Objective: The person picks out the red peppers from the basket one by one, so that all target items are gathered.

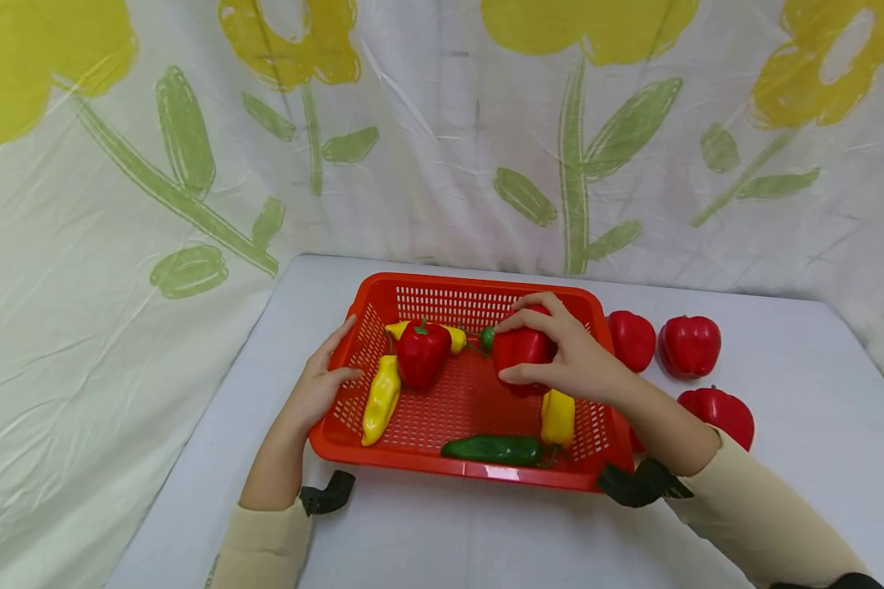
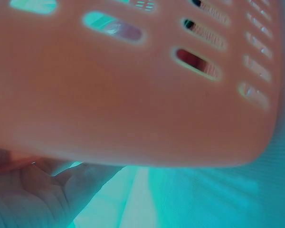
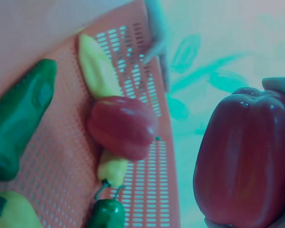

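Over basket [image 1: 453, 409], right hand [image 1: 570, 350] gripping red pepper [image 1: 521, 352], left hand [image 1: 320, 384] gripping rim [image 1: 412, 461], peppers [image 1: 690, 347] alongside

Resembles a makeshift tabletop booth. Enclosed at rear and sides by pale, creased fabric [image 1: 427, 164] printed with yellow flowers [image 1: 589, 29] and green leaves [image 1: 525, 196]. Furnished with a white-topped table [image 1: 486, 528] set close against the fabric. Cannot be classed with certainty as home, lab or workshop.
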A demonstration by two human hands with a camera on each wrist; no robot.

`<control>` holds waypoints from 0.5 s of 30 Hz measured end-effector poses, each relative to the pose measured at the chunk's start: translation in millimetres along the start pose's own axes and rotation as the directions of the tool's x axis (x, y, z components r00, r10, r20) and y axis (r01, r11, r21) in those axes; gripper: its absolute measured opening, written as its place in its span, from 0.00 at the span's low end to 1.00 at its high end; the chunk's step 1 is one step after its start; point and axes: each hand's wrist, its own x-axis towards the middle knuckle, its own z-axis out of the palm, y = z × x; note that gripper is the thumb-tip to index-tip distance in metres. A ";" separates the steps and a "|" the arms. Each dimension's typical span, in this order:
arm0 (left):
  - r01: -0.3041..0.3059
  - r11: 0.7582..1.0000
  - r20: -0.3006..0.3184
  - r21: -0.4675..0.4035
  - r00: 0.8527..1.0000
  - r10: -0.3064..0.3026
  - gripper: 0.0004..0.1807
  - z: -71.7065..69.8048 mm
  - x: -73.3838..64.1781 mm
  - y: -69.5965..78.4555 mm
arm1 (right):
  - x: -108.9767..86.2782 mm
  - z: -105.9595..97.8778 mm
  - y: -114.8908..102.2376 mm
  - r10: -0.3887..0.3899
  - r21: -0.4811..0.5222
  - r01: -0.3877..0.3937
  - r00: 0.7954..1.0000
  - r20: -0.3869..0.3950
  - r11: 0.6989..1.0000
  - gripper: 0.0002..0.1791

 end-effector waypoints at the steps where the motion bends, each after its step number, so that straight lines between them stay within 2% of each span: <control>1: -0.001 1.000 0.001 -0.001 1.000 0.001 0.40 0.1 0.1 0.1 | -2.7 -0.8 -0.1 -0.001 0.000 0.001 1.000 -0.004 1.000 0.22; 6: -0.007 1.000 0.006 -0.005 1.000 0.007 0.41 0.6 0.4 0.3 | -15.9 -3.1 0.6 -0.012 0.004 0.012 1.000 -0.016 1.000 0.22; 15: -0.015 1.000 0.003 0.005 1.000 0.015 0.40 -0.2 0.9 -0.7 | -34.7 -9.4 1.7 -0.079 -0.013 0.078 0.996 -0.038 0.997 0.24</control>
